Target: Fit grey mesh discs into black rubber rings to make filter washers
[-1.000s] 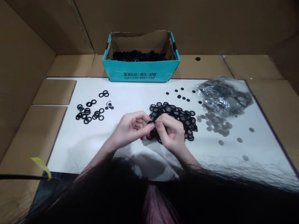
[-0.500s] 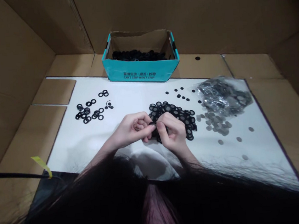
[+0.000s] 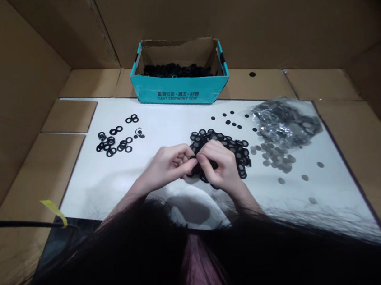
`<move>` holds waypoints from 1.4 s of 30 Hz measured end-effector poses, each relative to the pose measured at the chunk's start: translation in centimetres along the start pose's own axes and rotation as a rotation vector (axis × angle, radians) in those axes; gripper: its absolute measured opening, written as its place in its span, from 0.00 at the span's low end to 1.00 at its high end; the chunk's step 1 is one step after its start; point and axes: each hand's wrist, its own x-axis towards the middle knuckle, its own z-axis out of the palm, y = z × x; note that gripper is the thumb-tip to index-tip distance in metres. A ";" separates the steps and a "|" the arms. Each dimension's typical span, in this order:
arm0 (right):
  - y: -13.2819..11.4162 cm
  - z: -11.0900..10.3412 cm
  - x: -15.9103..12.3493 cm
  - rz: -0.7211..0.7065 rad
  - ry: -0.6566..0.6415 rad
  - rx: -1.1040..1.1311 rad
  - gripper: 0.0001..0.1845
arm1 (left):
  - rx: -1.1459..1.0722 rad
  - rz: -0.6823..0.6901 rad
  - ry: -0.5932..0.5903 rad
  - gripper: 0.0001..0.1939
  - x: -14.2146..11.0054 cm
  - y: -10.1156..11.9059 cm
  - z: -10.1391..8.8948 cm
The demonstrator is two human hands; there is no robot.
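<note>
My left hand [image 3: 171, 167] is closed, thumb and forefinger pinching a small black ring [image 3: 193, 157]. Against the right edge of that ring press the pinched fingers of my right hand [image 3: 220, 164]; the fingers cover most of it, and whatever lies inside it cannot be made out. Both hands are just above the near-left side of a heap of black rings with grey disc centres [image 3: 232, 149]. Part of this heap is hidden behind my right hand.
Loose black rings [image 3: 110, 142] lie at left on the white board [image 3: 161, 123]. To the right are grey discs [image 3: 281, 160], a clear plastic bag of discs [image 3: 285, 121] and small black discs [image 3: 228, 122]. A turquoise box [image 3: 181, 89] of black pieces stands at the back, with cardboard walls around.
My fingertips have drawn closer together over the black ring, so less of it shows. My right hand has tilted and shifted slightly; the things on the board lie as before.
</note>
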 end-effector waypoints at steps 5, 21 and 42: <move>0.0 0.5 -0.6 -0.019 0.094 -0.077 0.14 | -0.028 -0.070 -0.012 0.06 0.2 0.4 0.0; -0.1 1.3 -0.7 0.368 0.102 0.443 0.20 | 0.079 0.251 0.154 0.18 0.2 -1.1 0.4; 0.1 1.2 -1.3 0.462 0.003 0.720 0.17 | 0.290 0.590 0.304 0.13 0.4 -0.9 0.9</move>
